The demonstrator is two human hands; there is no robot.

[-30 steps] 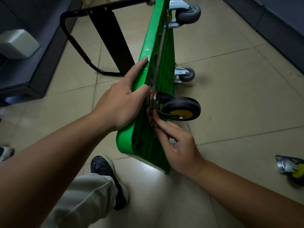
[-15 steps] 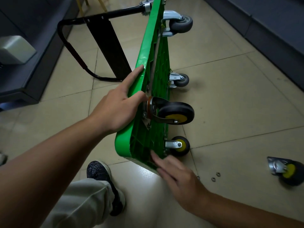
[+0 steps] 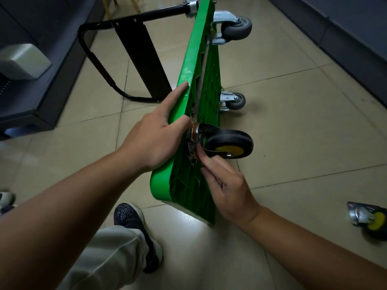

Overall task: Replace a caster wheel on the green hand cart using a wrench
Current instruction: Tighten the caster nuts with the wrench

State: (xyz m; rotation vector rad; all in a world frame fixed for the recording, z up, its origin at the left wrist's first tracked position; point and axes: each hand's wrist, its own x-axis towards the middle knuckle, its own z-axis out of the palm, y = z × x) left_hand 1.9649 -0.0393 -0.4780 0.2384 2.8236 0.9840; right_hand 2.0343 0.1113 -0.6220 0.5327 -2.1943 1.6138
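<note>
— Your left hand [image 3: 155,139] grips the cart [image 3: 196,65] by its top edge, centre frame, thumb on the underside. The cart stands on its side edge, so hold firm: that grip looks like its main prop.
— And my right?
— Your right hand [image 3: 228,185] has fingertips at the plate [image 3: 191,148] of the black-yellow caster [image 3: 229,146], right of centre. Can't tell if you're pinching a nut or just touching.
— How do I do it well?
— Probably fastener-starting. Seat the plate flat, start every nut by finger, then tighten evenly. No wrench in view; you'll need it.
— Counts?
— Casters showing on the cart: three. Grey caster [image 3: 236,28] upper right, grey caster [image 3: 235,100] below it, plus the black-yellow. One loose caster [image 3: 370,216], right edge, on the floor. Hands: two.
</note>
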